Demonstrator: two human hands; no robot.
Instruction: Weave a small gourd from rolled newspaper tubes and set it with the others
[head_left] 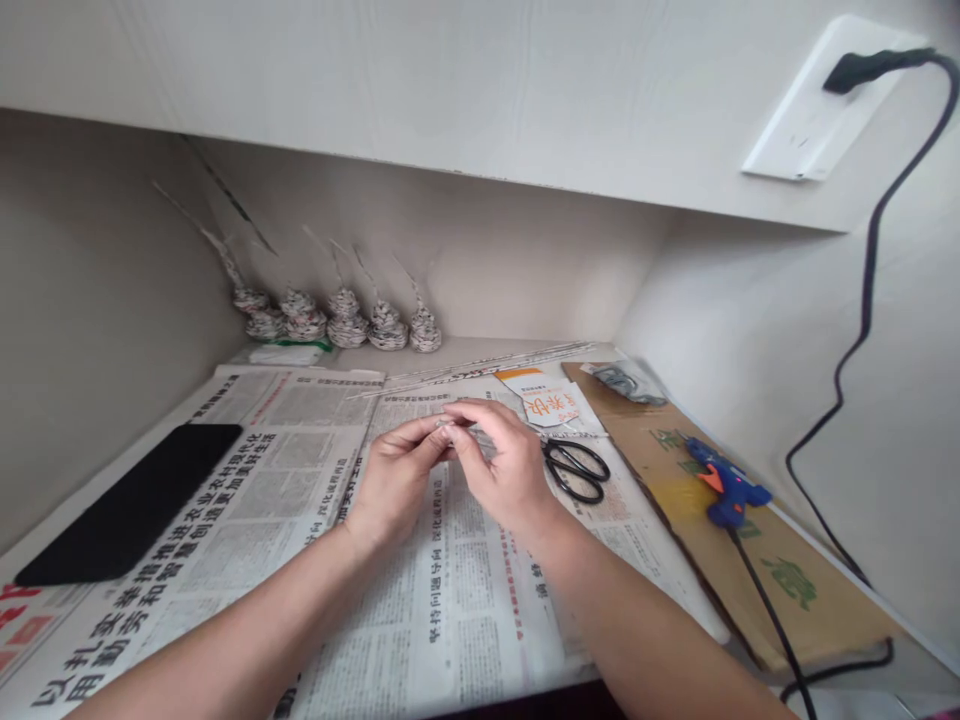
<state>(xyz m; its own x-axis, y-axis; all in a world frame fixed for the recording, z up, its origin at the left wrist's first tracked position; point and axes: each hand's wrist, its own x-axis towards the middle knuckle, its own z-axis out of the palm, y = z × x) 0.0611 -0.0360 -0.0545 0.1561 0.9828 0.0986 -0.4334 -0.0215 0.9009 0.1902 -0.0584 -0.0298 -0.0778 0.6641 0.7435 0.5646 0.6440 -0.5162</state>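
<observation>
Over the newspaper [405, 640] my left hand [397, 480] and my right hand [506, 470] meet at the fingertips. Both are closed in a pinch on something small and pale, mostly hidden by the fingers, so its kind cannot be made out. Just right of my right hand lie scissors with black handles [577, 470], their blades mostly out of sight. Behind the hands, thin rolled paper sticks [487, 368] lie across the table. A white card with orange characters [549, 402] rests near them.
Several gourd-shaped woven paper pieces [348, 320] stand along the back wall. A black flat mat [135, 505] lies at the left. On the right, a blue glue gun [726, 485] and a grey plastic packet [626, 382] rest on cardboard [750, 580]. A black cord [870, 270] hangs from the socket [810, 120].
</observation>
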